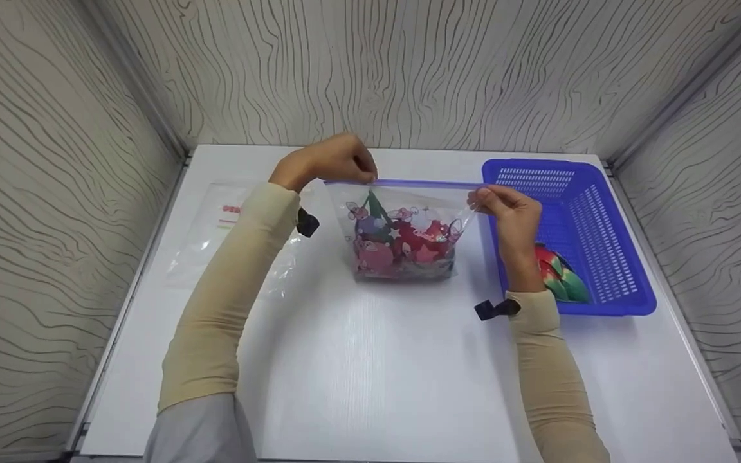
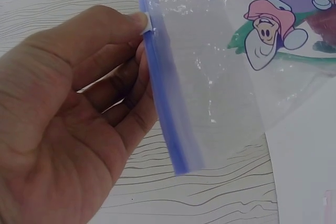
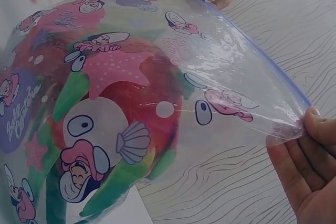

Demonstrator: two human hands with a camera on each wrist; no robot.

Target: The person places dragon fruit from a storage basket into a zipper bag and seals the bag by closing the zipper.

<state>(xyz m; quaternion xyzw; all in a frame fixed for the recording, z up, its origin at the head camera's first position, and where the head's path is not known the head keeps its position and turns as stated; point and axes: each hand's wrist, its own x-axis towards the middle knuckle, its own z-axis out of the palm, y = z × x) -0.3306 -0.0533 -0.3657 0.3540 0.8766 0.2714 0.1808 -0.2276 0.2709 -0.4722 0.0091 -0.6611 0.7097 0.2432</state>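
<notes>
A clear zip bag (image 1: 409, 254) printed with pink cartoon figures, stars and shells is held up by its top edge. Red and green stuff shows through its plastic, bulging the lower part. Along the top runs a blue-violet zip strip (image 2: 167, 114). My left hand (image 1: 338, 159) pinches the small white slider (image 2: 147, 24) on that strip, a short way in from the left end. At the other end, my right hand (image 1: 513, 215) holds the bag's upper right corner between thumb and fingers.
A blue plastic basket (image 1: 631, 257) stands to the right, partly behind my right hand, with a red and green item (image 1: 560, 276) inside. Flat on the white table (image 1: 357, 379) at left lies another clear plastic bag (image 1: 197, 254), partly under my left arm. Patterned panels surround the table.
</notes>
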